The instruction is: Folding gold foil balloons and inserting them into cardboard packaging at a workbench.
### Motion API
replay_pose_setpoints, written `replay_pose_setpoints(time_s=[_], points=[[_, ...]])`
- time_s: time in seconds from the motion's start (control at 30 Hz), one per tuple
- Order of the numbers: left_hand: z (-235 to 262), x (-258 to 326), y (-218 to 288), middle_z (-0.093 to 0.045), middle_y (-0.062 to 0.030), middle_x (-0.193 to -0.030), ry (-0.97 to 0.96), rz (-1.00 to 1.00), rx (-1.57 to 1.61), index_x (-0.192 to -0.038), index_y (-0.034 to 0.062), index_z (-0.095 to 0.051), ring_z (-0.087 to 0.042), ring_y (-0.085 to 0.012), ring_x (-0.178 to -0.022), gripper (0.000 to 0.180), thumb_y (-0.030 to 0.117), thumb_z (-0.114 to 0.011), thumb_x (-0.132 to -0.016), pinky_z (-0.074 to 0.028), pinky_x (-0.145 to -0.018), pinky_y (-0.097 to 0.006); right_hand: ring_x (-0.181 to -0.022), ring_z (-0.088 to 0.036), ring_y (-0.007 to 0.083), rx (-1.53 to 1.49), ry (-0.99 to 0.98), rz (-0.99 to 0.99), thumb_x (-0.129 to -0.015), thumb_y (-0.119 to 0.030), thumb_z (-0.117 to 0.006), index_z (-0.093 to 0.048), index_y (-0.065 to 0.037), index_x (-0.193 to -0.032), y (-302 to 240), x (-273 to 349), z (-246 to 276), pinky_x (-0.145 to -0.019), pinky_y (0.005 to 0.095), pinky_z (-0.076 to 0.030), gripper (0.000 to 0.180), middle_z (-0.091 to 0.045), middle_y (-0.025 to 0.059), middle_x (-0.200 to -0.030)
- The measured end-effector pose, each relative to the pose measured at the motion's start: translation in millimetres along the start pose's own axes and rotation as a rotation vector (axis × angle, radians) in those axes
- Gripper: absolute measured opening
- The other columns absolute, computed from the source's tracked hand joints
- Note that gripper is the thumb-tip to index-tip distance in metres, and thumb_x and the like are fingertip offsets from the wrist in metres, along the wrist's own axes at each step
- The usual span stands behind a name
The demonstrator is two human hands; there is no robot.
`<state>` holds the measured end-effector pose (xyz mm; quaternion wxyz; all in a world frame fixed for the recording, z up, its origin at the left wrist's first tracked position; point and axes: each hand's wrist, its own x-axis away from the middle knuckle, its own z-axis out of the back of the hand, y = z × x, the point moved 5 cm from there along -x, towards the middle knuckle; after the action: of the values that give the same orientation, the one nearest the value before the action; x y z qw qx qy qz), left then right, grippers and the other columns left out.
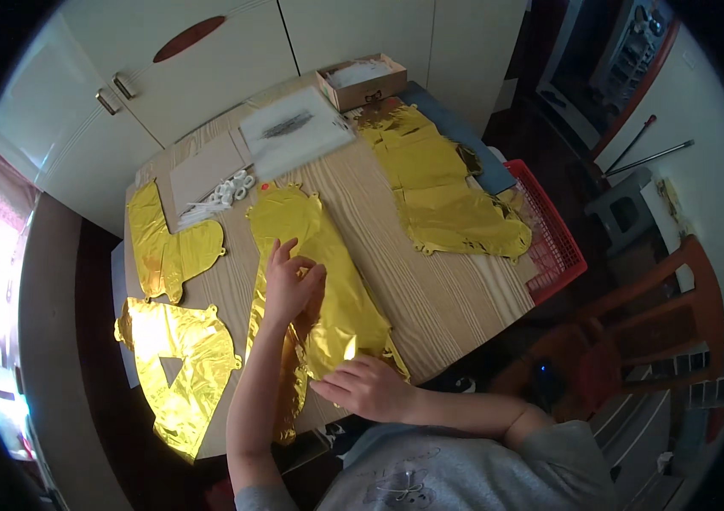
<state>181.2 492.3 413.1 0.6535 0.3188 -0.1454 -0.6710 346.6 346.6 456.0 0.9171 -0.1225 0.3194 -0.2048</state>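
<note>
A flat gold foil balloon [328, 255] lies lengthwise on the table in front of me, its near end by the table's edge. My left hand [292, 288] is above its middle, thumb and forefinger pinched on a raised, shadowed fold, the other fingers lifted. At the near end, my right hand [366, 387] is closed with bent fingers against the same foil; its fingertips are partly hidden. Left of these lie a gold foil balloon with a triangular opening [196, 362] and, beyond it, a bent one [162, 243].
A larger gold foil sheet [443, 183] overhangs the table's right side near a red basket [553, 230]. White ribbon coils [230, 189], a clear plastic packet [294, 128] and a cardboard box [362, 81] sit at the back. A wooden chair [664, 298] stands at right.
</note>
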Motion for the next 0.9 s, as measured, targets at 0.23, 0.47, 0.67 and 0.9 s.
replay_pose_setpoints(time_s=[0.23, 0.47, 0.67, 0.9], points=[[-5.3, 1.9, -5.8, -0.049, -0.0206, -0.135, -0.018, -0.014, 0.019, -0.085, 0.0044, -0.072, -0.029, -0.0460, -0.136, 0.016, 0.019, -0.071, -0.077, -0.028, -0.110, -0.052, -0.103, -0.059, 0.0264, -0.162, 0.268, -0.107, -0.086, -0.014, -0.062, -0.057, -0.006, -0.115, 81.2, 14.7, 44.4, -0.089, 0.0382, -0.048, 0.031, -0.059, 0.0117, -0.115], [-7.2, -2.6, -2.9, -0.052, -0.0199, -0.132, 0.051, -0.065, 0.055, -0.089, 0.0047, -0.071, -0.034, -0.0445, -0.133, 0.018, 0.020, -0.066, -0.082, -0.027, -0.108, -0.055, -0.132, -0.039, 0.0382, -0.274, -0.041, -0.537, -0.099, -0.031, -0.045, -0.031, -0.001, -0.143, 149.0, 22.5, 36.7, -0.108, 0.0439, -0.035, 0.055, -0.041, 0.0241, -0.141], [1.1, -4.0, 28.7, -0.059, -0.0121, -0.125, 0.028, -0.094, -0.115, -0.092, 0.0080, -0.073, -0.048, -0.0336, -0.119, 0.022, 0.028, -0.067, -0.084, -0.036, -0.099, -0.047, -0.131, -0.039, 0.0391, -0.249, -0.090, -0.363, -0.097, -0.032, -0.049, -0.032, 0.000, -0.142, 132.8, 6.8, 14.1, -0.109, 0.0450, -0.032, 0.058, -0.041, 0.0248, -0.141], [-8.9, -4.5, 33.2, -0.060, -0.0091, -0.123, -0.024, -0.029, -0.040, -0.084, 0.0105, -0.073, -0.047, -0.0295, -0.121, 0.021, 0.030, -0.072, -0.076, -0.034, -0.097, -0.048, -0.127, -0.044, 0.0378, -0.219, -0.098, -0.328, -0.095, -0.029, -0.053, -0.043, -0.001, -0.136, 131.4, 8.2, 11.4, -0.108, 0.0451, -0.034, 0.051, -0.045, 0.0234, -0.138]])
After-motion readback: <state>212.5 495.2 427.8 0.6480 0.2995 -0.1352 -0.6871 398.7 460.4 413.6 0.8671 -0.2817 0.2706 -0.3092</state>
